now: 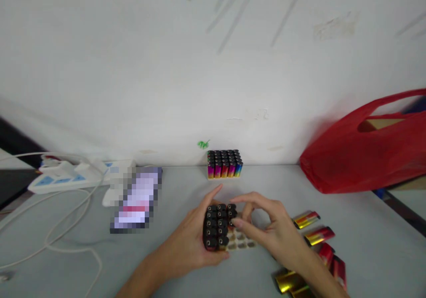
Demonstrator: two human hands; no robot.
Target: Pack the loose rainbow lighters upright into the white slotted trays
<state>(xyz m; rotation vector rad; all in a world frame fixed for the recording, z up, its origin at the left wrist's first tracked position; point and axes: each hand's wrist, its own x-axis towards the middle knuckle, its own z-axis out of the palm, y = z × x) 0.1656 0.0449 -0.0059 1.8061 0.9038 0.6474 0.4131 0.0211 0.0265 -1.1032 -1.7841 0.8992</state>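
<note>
A pale tray with rows of holes [241,241] stands on the table in front of me, its left part filled with upright black-topped lighters [211,223]. My left hand [189,236] wraps round the left side of this tray, thumb at the back and fingers along the front. With thumb and index finger, my right hand [271,222] pinches a black-topped lighter [232,222] in the third row from the left. Its lower body is hidden. Beside and partly under my right forearm lie several loose red and gold lighters [319,236].
Against the wall stands a full block of colourful black-topped lighters [225,165]. A phone with a blurred screen [138,200] lies at the left, near a white power strip [69,177] and loose white cables [49,240]. A red bag [366,151] sits at the back right.
</note>
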